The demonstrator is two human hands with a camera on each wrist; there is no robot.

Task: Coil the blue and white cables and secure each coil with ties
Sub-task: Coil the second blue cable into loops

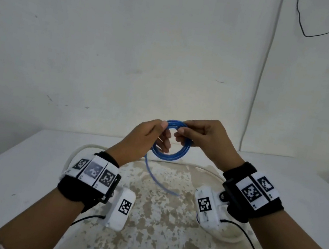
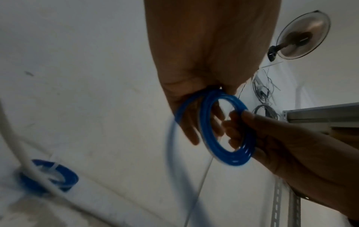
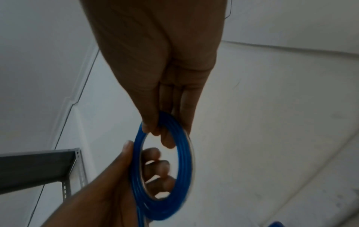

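A blue cable coil (image 1: 172,158) of several loops is held up above the table between both hands. My left hand (image 1: 165,135) grips its left side, thumb on top and fingers through the ring (image 2: 223,158). My right hand (image 1: 181,133) pinches the upper right of the coil (image 3: 184,169) between thumb and fingers. A loose blue tail (image 1: 151,175) hangs from the coil down to the tabletop. The thick white cable (image 1: 82,148) lies uncoiled on the table, curving behind both wrists. A second blue coil (image 2: 66,176) with a white strip across it lies on the table beside the white cable (image 2: 17,153).
The white table (image 1: 23,166) has a worn, blotchy patch in the middle and stands against a white wall. A thin black wire (image 1: 254,246) runs from the right wrist camera. A wall fan (image 2: 303,35) and a metal shelf (image 2: 320,113) stand off to the side.
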